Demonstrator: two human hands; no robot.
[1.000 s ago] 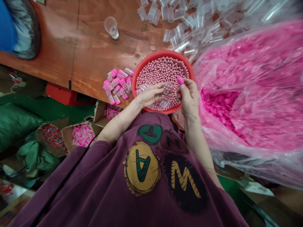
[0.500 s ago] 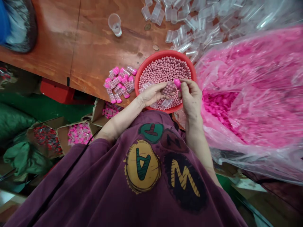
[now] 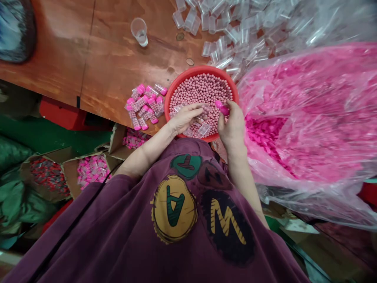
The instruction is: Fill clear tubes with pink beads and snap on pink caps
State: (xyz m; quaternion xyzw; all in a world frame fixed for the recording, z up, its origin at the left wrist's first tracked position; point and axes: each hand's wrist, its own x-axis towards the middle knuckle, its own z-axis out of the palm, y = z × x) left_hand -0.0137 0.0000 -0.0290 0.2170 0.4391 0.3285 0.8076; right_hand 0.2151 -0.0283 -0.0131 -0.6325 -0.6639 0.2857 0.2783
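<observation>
My left hand (image 3: pixel 187 117) is closed around a small clear tube (image 3: pixel 205 111) that seems to hold pink beads, though the fingers partly cover it. To its right, my right hand (image 3: pixel 232 124) pinches bright pink caps (image 3: pixel 222 107), apart from the tube. Both hands are over a red basin (image 3: pixel 169 103) of round pink beads (image 3: pixel 206 84). Several clear tubes (image 3: pixel 204 129) lie on the beads by my left hand. Left of the basin, filled tubes with pink caps (image 3: pixel 144 106) lie in a loose pile on the table.
Empty clear tubes (image 3: pixel 232 33) are heaped at the back right. A large plastic bag of pink caps (image 3: pixel 265 133) lies right of the basin. A clear cup (image 3: pixel 139 31) stands on the wooden table (image 3: pixel 112 59). Cardboard boxes (image 3: pixel 70 173) of filled pieces sit below, at left.
My right hand has drawn slightly away from the tube, and more pink now shows in its fingers. My left hand keeps its hold. The whole view has shifted a little.
</observation>
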